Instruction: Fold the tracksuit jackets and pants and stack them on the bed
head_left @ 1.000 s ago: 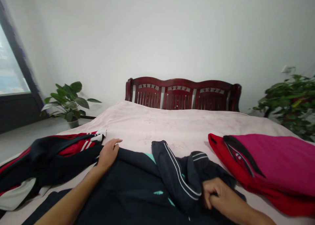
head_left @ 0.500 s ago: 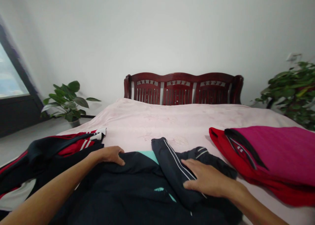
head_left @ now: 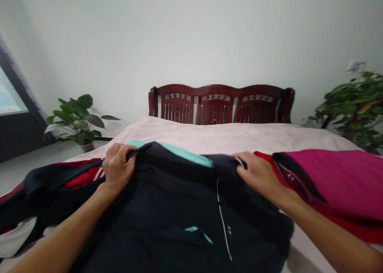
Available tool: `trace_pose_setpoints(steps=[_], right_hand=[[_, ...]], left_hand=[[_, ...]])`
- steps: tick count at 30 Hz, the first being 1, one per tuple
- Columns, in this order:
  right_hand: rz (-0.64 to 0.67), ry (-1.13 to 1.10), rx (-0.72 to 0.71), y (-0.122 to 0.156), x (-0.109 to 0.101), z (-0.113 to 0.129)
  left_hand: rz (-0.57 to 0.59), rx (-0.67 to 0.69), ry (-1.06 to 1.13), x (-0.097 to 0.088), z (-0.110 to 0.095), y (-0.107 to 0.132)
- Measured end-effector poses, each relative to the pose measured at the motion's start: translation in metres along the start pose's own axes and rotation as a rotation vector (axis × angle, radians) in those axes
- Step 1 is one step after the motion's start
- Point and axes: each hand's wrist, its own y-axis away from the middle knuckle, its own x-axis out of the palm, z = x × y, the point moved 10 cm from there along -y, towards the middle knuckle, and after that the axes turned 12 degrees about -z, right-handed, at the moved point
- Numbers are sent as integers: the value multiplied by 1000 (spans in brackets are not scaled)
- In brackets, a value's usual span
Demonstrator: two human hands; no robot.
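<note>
A dark navy jacket point(head_left: 179, 201) with turquoise trim and white piping spreads across the near part of the bed. My left hand point(head_left: 118, 165) is closed on its far left edge, fingers wrapped over the cloth. At the far right edge my right hand point(head_left: 259, 173) pinches the same garment, thumb beneath. Between the hands the far edge is lifted off the bed, and a turquoise strip shows behind it. The sleeve with white stripes is mostly hidden now.
Left of the jacket lies a navy, red and white garment point(head_left: 38, 189). On the right, a folded magenta garment point(head_left: 335, 181) rests on a red one point(head_left: 356, 233). Behind are the pink bedsheet point(head_left: 227, 139), a wooden headboard point(head_left: 215, 103) and potted plants point(head_left: 79, 119).
Both hands have gone from lying loosely on the jacket to gripping its far edge. That edge has risen, and the striped sleeve has folded out of sight.
</note>
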Motion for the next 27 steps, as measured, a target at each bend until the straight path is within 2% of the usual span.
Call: trace_pose_setpoints(steps=[1, 3, 4, 6, 7, 9, 12, 13, 15, 17, 20, 23, 27], right_hand=[[-164, 28, 31, -27, -14, -8], [-291, 101, 143, -66, -18, -29], [-271, 146, 235, -75, -11, -43], [-126, 229, 253, -75, 19, -54], [-41, 269, 206, -65, 36, -54], [101, 329, 113, -26, 69, -56], [317, 357, 151, 52, 110, -74], [378, 359, 144, 74, 120, -78], [406, 375, 91, 100, 128, -79], [406, 387, 48, 110, 126, -78], [438, 345, 31, 113, 115, -74], [411, 262, 40, 121, 91, -65], [284, 128, 9, 150, 51, -42]], left_hand=[[-16, -4, -59, 9, 2, -6], [40, 5, -183, 35, 6, -10], [97, 20, -245, 50, 8, -7], [240, 78, -340, 76, 15, 11], [323, 120, -355, 87, 19, 26], [512, 212, -310, 104, 28, 68], [731, 273, -166, 115, 45, 134], [748, 272, -129, 115, 50, 148], [744, 261, -84, 113, 57, 164], [760, 245, -65, 111, 61, 167], [873, 206, 18, 99, 62, 164], [963, 133, 167, 63, 64, 164], [992, 67, 269, -4, 75, 176]])
